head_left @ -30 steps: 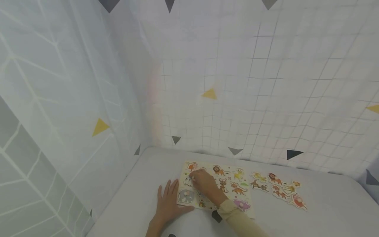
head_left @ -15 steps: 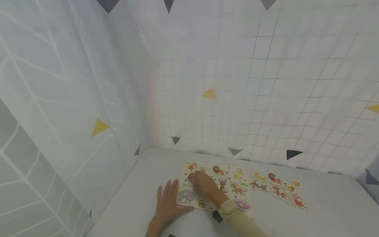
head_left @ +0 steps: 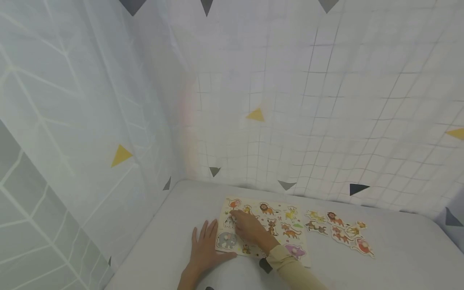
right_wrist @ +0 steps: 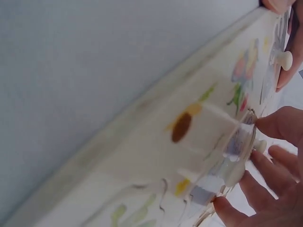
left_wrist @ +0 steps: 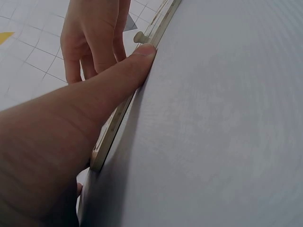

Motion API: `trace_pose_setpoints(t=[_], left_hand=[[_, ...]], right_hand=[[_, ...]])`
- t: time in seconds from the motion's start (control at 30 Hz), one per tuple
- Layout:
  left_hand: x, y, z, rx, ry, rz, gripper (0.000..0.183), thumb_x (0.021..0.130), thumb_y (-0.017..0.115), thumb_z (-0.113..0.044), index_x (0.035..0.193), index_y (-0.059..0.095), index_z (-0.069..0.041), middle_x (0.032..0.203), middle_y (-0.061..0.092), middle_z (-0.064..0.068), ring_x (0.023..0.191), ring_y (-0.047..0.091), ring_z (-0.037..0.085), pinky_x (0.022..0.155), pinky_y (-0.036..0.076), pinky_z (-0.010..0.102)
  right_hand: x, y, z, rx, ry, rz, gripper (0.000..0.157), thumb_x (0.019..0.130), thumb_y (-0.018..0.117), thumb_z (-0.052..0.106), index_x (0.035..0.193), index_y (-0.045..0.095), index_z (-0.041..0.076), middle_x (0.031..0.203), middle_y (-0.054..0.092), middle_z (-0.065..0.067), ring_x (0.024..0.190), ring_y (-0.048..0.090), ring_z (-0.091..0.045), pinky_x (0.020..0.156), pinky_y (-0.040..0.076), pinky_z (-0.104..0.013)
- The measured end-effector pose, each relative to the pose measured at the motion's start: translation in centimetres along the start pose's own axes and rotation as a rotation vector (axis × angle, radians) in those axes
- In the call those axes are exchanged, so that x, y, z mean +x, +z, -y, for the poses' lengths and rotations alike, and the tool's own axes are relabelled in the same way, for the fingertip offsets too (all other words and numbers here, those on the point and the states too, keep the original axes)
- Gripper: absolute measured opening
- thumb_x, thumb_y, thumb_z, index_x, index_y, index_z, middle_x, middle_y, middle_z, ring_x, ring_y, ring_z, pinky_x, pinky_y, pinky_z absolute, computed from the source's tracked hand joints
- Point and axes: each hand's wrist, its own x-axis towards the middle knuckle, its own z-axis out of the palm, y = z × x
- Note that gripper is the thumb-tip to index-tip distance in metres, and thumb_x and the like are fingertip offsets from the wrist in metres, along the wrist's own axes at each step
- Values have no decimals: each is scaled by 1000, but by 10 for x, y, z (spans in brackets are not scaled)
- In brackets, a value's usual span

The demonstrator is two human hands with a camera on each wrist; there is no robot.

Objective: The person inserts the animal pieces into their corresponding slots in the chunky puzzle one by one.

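A peg puzzle board (head_left: 275, 239) with animal pictures lies on the table. My right hand (head_left: 251, 227) reaches over its left part, thumb and fingers curled at the zebra piece (head_left: 229, 222). In the right wrist view, the fingers of my right hand (right_wrist: 277, 175) surround a piece with a white knob (right_wrist: 259, 145); blur hides the exact contact. My left hand (head_left: 206, 245) lies spread on the table at the board's left corner. Its thumb (left_wrist: 128, 71) rests along the board's near edge. Just above the left thumb sits the knobbed elephant piece (head_left: 226, 241).
To the right of the board lie several loose animal pieces, among them a lion (head_left: 335, 219) and a red, round-bodied one (head_left: 363, 245). A purple knobbed piece (head_left: 295, 251) sits at the board's near right corner. Patterned curtains rise behind the table.
My right hand's fingers have shifted slightly over the zebra piece, and more of the giraffe picture behind them shows. The left hand has stayed in place.
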Motion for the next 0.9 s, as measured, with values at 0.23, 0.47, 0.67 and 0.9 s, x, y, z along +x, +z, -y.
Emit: trace_pose_setpoints(t=[0.23, 0.47, 0.67, 0.9], left_hand=[[-1, -5, -3, -11, -12, 22, 124, 67, 71, -85, 158, 38, -7, 166, 41, 8, 156, 30, 37, 127, 14, 70], [0, -7, -3, -6, -27, 52, 124, 68, 71, -85, 159, 37, -8, 167, 39, 8, 157, 28, 37, 128, 13, 70], [1, -7, -4, -14, -27, 50, 123, 68, 70, -84, 159, 37, -8, 167, 39, 8, 157, 28, 37, 128, 13, 70], [0, -6, -3, -9, -25, 49, 123, 69, 70, -85, 159, 37, -8, 167, 38, 8, 158, 27, 37, 128, 12, 70]], right_hand=[[0, 2, -1, -26, -46, -22, 42, 100, 57, 6, 142, 54, 3, 143, 62, -13, 132, 62, -29, 117, 49, -45], [-1, -1, 3, -78, -56, -22, 47, 96, 60, 6, 142, 55, 2, 149, 59, -16, 139, 57, -34, 119, 46, -53], [-2, -6, 7, -76, -41, 4, 47, 97, 60, 5, 143, 54, 0, 151, 56, -18, 141, 55, -36, 119, 46, -54], [1, -2, 5, -86, -12, 18, 46, 99, 58, 7, 144, 53, 1, 153, 54, -16, 145, 49, -37, 121, 41, -59]])
